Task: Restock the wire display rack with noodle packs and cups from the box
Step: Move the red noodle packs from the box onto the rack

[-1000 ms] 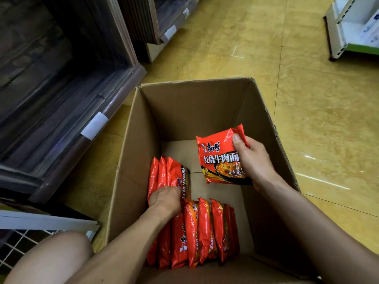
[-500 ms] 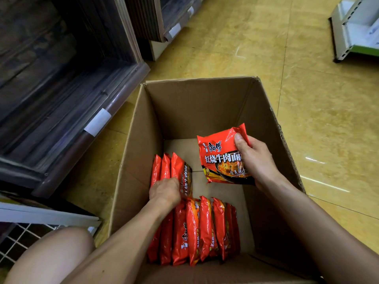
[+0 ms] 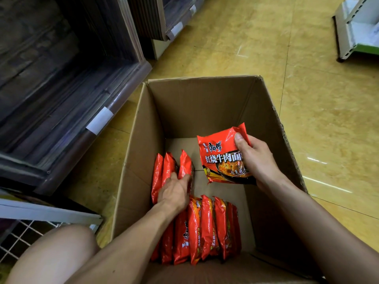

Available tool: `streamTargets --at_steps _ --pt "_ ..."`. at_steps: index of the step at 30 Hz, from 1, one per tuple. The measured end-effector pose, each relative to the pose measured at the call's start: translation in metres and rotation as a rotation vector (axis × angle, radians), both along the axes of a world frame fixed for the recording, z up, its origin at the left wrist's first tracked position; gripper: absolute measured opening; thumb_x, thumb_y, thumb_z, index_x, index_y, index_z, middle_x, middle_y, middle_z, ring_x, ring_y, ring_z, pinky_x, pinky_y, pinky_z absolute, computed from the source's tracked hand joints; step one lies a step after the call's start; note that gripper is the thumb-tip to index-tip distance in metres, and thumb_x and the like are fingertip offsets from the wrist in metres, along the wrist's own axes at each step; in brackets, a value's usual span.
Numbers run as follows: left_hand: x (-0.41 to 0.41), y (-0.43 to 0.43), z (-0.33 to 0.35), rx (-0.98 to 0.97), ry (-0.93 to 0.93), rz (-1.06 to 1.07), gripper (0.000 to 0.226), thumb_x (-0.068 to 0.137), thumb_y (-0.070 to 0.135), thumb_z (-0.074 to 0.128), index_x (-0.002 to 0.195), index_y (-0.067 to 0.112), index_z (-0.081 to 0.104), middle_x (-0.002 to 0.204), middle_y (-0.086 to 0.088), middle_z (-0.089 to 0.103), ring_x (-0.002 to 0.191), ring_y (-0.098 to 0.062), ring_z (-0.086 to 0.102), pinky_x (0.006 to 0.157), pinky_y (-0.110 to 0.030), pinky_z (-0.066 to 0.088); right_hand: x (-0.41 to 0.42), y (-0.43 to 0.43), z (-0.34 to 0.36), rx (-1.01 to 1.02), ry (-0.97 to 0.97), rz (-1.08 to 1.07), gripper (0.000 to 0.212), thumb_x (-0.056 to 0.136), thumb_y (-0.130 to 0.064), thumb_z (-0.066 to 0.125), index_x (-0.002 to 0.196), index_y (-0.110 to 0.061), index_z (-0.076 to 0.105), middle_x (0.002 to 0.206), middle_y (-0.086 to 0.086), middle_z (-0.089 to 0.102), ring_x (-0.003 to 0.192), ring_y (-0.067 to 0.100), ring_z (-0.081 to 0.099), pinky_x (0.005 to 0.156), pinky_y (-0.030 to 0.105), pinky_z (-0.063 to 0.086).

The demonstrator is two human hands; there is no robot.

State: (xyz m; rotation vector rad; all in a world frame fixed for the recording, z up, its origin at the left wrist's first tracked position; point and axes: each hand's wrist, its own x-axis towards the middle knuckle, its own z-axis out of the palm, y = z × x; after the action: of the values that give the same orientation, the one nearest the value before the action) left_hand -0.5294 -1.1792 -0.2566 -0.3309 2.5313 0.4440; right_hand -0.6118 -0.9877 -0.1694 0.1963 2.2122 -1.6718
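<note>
Holding one noodle pack up inside the box, my right hand grips its right edge, thumb on the front. My left hand reaches down onto the standing packs by the left wall; its fingers may be gripping one, but I cannot tell.

Left hand has stretched forward over packs.

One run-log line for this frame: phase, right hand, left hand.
phase: picking from box | right hand: holds noodle pack inside box | left hand: on upright packs, grip unclear
</note>
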Motion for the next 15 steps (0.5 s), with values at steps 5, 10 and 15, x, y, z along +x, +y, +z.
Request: streamTargets --at_steps 5,10,15 --pt "-0.0010 -0.0007 0.0013 0.074 -0.019 -0.023 0.045 0.104 0.030 0.050 0.149 0.032 0.044 0.142 -0.019 0.044 0.125 -0.037 0.056 0.106 -0.036 0.044 0.0015 0.0003 -0.0003 0.012 -0.003 0.014 0.034 0.101 -0.050 0.049 0.118 -0.025 0.065 0.100 0.000 0.077 0.092 0.016 0.075 0.093 0.046 0.059" --pt "-0.0004 -0.0024 -0.0045 0.119 -0.046 -0.026 0.041 0.103 0.031 0.052 0.143 0.027 0.052 0.140 -0.009 0.060 0.127 -0.029 0.057 0.106 -0.037 0.046 0.0011 -0.0017 0.0025 -0.011 -0.013 0.019 0.024 0.101 -0.049 0.050 0.106 -0.031 0.065 0.099 0.000 0.077 0.091 0.015 0.075 0.092 0.045 0.059" --pt "-0.0007 -0.0044 -0.0044 0.054 0.060 0.028 0.027 0.097 0.035 0.061 0.119 0.019 0.065 0.119 -0.009 0.069 0.114 -0.030 0.063 0.095 -0.037 0.050 0.0016 -0.0015 0.0046 -0.012 -0.009 0.021 0.022 0.101 -0.049 0.049 0.103 -0.032 0.064 0.098 -0.001 0.077 0.090 0.015 0.076 0.092 0.045 0.059"
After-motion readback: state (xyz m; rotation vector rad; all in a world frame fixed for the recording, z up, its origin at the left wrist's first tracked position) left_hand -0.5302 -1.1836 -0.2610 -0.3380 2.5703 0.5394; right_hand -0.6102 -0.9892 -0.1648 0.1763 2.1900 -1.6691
